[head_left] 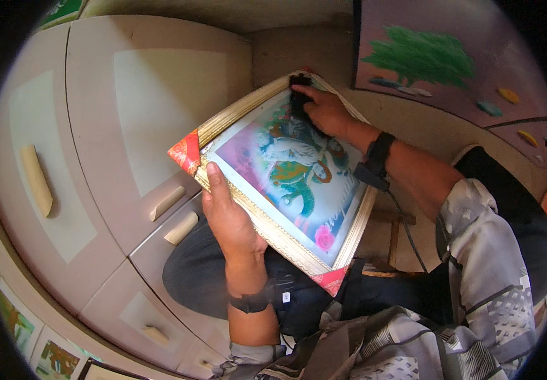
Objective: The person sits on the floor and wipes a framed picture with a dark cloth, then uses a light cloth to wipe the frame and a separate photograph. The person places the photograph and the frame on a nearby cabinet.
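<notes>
- Furthest left stands the pale cabinet (96,158) with curved cream handles (36,179); two of those handles lie just beyond the left fingertips, well apart from them and untouched
- The left hand (229,218) comes up from the lower edge, forearm nearly vertical and a dark strap on its wrist; the thumb lies along the gilt frame's lower-left side, and the other fingers are hidden behind the frame, so it reads as a clamping hold on that edge
- The framed picture (286,174) sits tilted between both hands, above the dark-trousered lap; red cloth corner pieces (186,152) show just above the left thumb tip and at the bottom corner
- At the frame's top corner the right hand (327,111) presses down, its fingers closed over a small dark wad, apparently a cloth (299,95)
- My guess is the wiping is only partly done: the cloth sits at the top corner, and the glass below the right fingers looks untouched, though I cannot tell clean from dusty here
- The right forearm slants down to the right, with a black band (380,149) and a small dark box at the wrist
- Beyond the right knuckles, a wall painting of a green tree (422,57)
</notes>
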Demonstrator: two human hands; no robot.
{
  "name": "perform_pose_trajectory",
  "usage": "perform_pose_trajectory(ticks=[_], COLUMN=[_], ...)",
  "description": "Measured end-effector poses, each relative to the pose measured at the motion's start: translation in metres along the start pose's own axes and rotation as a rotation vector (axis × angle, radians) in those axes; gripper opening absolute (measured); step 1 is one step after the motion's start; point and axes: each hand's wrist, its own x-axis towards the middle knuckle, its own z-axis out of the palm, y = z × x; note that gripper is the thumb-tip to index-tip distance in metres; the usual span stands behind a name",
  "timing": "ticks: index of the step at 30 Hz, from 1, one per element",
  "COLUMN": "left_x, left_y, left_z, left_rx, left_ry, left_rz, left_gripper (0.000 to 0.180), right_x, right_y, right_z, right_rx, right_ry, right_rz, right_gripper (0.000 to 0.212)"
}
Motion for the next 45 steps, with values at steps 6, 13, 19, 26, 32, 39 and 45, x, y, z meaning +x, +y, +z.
perform_pose_trajectory(ticks=[6, 13, 19, 26, 32, 39, 45], left_x=[-0.001, 0.001, -0.001, -0.001, 0.003, -0.001, -0.001], left_y=[0.001, -0.001, -0.001, 0.0, -0.005, -0.001, 0.0], left_z=[0.001, 0.0, -0.001, -0.002, -0.002, -0.005, -0.001], left_rx=[-0.05, -0.158, -0.029, -0.009, -0.092, -0.009, -0.028], left_ry=[-0.061, -0.061, -0.042, -0.057, -0.062, -0.071, -0.067], left_rz=[0.03, -0.004, 0.074, 0.067, 0.074, 0.087, 0.086], left_gripper=[0.044, 0.05, 0.047, 0.047, 0.045, 0.049, 0.049], right_x=[-0.082, -0.084, -0.036, -0.022, -0.065, -0.034, -0.032], right_y=[-0.103, -0.138, -0.077, -0.078, -0.14, -0.116, -0.113], right_z=[0.031, 0.056, 0.031, 0.021, 0.052, 0.024, 0.021], right_rx=[0.224, 0.066, -0.184, -0.125, 0.098, -0.132, -0.158], right_ry=[-0.012, 0.161, 0.185, 0.09, 0.141, 0.076, 0.096], right_rz=[-0.487, -0.891, -0.579, -0.48, -0.938, -0.703, -0.711], right_gripper=[0.059, 0.062, 0.069, 0.061, 0.045, 0.046, 0.045])
